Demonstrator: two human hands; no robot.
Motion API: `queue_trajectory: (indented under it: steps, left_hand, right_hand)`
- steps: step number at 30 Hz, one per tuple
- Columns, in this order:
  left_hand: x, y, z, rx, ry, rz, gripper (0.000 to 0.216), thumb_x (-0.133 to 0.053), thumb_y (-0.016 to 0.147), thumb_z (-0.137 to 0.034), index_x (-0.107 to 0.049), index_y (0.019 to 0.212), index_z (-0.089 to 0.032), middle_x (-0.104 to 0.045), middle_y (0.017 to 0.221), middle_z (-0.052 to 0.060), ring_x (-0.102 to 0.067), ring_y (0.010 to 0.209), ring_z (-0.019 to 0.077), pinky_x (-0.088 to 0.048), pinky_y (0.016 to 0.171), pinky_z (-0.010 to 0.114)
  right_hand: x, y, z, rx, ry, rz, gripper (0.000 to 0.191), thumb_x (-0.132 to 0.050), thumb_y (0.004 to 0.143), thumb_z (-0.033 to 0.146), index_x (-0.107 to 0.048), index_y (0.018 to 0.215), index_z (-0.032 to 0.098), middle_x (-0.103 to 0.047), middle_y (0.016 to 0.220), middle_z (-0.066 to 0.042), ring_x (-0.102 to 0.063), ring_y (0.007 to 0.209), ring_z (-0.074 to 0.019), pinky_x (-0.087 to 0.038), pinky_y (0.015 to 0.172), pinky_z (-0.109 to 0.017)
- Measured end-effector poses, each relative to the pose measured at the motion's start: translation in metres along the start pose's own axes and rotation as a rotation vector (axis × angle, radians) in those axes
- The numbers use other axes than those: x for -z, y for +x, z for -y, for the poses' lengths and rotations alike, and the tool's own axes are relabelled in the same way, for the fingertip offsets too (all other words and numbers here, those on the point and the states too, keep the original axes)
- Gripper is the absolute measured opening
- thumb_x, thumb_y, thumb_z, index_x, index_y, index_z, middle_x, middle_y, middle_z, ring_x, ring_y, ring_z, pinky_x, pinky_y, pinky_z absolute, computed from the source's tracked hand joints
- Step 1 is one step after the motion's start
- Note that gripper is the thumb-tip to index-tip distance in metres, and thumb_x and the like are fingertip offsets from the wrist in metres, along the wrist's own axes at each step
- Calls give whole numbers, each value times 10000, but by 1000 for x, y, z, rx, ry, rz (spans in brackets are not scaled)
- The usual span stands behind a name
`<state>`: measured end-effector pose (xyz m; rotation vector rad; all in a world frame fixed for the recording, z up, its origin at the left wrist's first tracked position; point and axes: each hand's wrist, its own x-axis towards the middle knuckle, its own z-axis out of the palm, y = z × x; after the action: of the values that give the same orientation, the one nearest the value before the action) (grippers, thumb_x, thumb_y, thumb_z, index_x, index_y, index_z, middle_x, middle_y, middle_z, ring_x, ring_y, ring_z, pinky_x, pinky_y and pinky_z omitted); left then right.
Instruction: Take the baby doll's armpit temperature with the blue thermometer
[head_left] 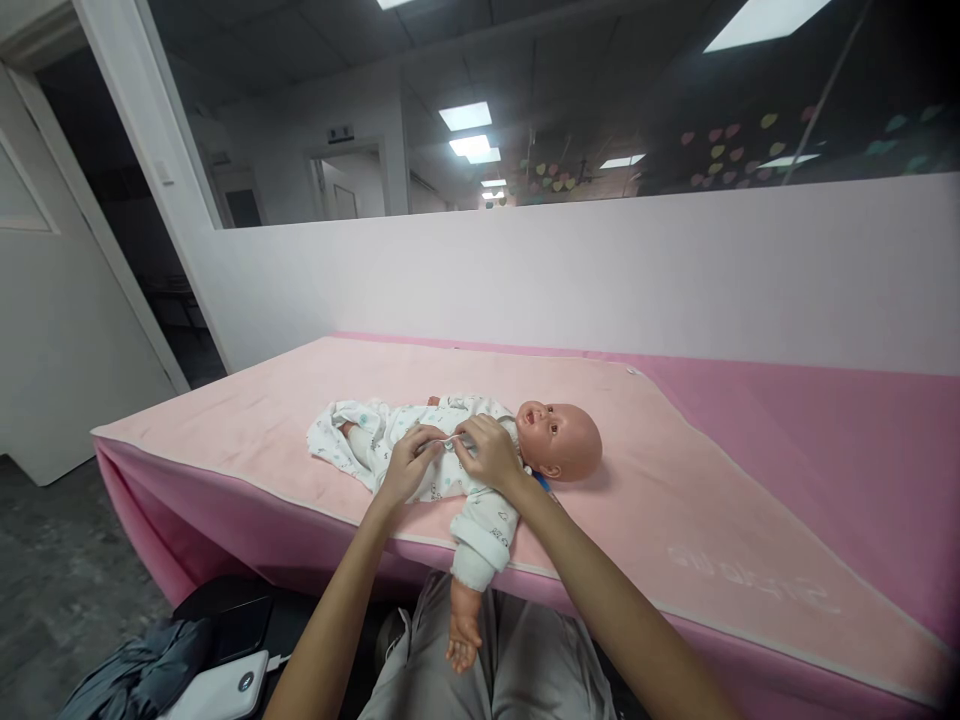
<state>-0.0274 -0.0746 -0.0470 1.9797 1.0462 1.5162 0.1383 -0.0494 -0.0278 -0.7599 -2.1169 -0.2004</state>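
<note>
Seen from my head, my left hand (412, 462) and right hand (489, 450) meet over the chest of a doll (574, 442), each grip narrow, fingertips pinching a thin white tie (448, 440) that spans the small gap between them. The doll lies on its back near the middle of the table's near edge, head to the right, feet to the left, wearing a white printed suit (379, 425) with its lower end bunched around the legs. My right wrist passes beside the doll's neck, where a scrap of blue (541, 482) shows. The doll's near arm (465, 615), in a sleeve with a thick cuff, hangs over the edge above my grey trousers (536, 655), its palm open. Beneath the doll, a peach blanket (637, 550) covers much of a pink cloth (840, 430), which shows along the far side, at the right and down the near side. At near left, a white device (221, 690) with a round dark spot sits beside a rumpled grey cloth (142, 665) and a dark flat slab (241, 628). On the far side, a white wall (562, 280) rises to a window (270, 130), with heart shapes (716, 152) at its right; a pale door (67, 330) stands at far left.
</note>
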Motion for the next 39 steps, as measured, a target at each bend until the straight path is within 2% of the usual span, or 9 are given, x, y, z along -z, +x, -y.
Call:
queue_trajectory:
  steps: [8, 13, 21, 26, 39]
  left_hand:
    - [-5, -1, -1, 79, -43, -44, 197, -487, 808, -287, -561, 946, -167, -593, 925, 61, -559, 880, 172, -455, 772, 286]
    - [-3, -1, -4, 34, 100, -45, 164, -458, 815, -237, -602, 868, -179, -607, 895, 50, -555, 859, 172, -443, 769, 288]
    - [-8, -5, -4, -57, 262, -99, 203, -476, 817, -211, -654, 916, -218, -602, 946, 48, -543, 920, 185, -426, 825, 315]
    - [-8, -7, -5, -44, 290, -52, 227, -471, 825, -220, -649, 966, -225, -583, 998, 55, -526, 960, 198, -416, 853, 340]
    - [-6, -5, -6, 6, 335, 19, 171, -471, 827, -245, -620, 898, -200, -571, 963, 48, -513, 959, 201, -395, 857, 332]
  right_hand:
    - [1, 0, 1, 8, 0, 52, 127, -530, 721, 200, -549, 846, 186, -584, 815, -47, -497, 804, -188, -368, 743, -315]
    - [0, 2, 2, -14, 2, 72, 145, -534, 700, 174, -552, 842, 193, -579, 820, -44, -489, 815, -191, -364, 750, -320]
    - [0, 1, 3, -37, 7, 77, 159, -530, 702, 163, -549, 855, 200, -581, 816, -35, -488, 823, -191, -364, 763, -325]
    - [-1, 1, 2, -37, 9, 71, 164, -534, 704, 167, -553, 864, 202, -586, 820, -37, -492, 821, -192, -369, 764, -332]
    - [-2, 0, -1, -33, 49, 108, 192, -553, 702, 168, -570, 886, 220, -595, 845, -24, -492, 844, -188, -363, 769, -323]
